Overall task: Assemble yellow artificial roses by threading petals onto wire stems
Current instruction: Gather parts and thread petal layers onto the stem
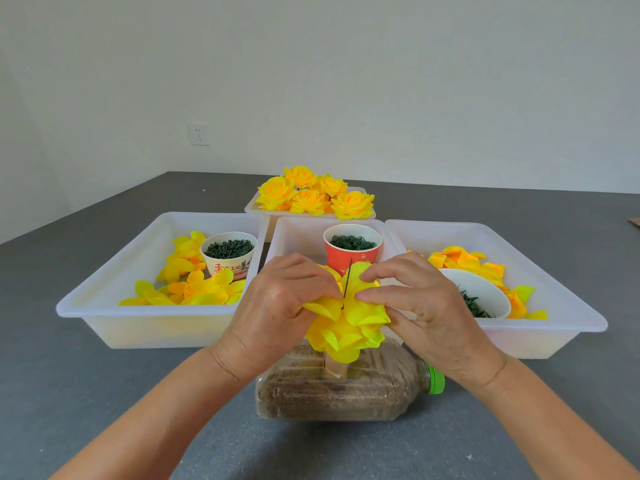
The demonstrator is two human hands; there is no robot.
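Two hands pinching yellow fabric petals on a thin dark wire stem

The left hand (277, 306) and right hand (419, 299) each pinch the top layer of the half-built yellow fabric rose (346, 327), fingertips curled onto soft, rounded petals either side of the thin dark wire stem (347, 284) that pokes straight up through the centre. The rose sits above a clear ribbed plastic bottle (346, 389) lying on its side on the grey desk (104, 393) (filled with brown grainy stuff, green cap to the right). Behind, white plastic trays (104, 317) hold loose yellow petals (194, 289) and paper cups (349, 258) of small dark green parts; finished yellow roses (311, 197) fill the far tray.
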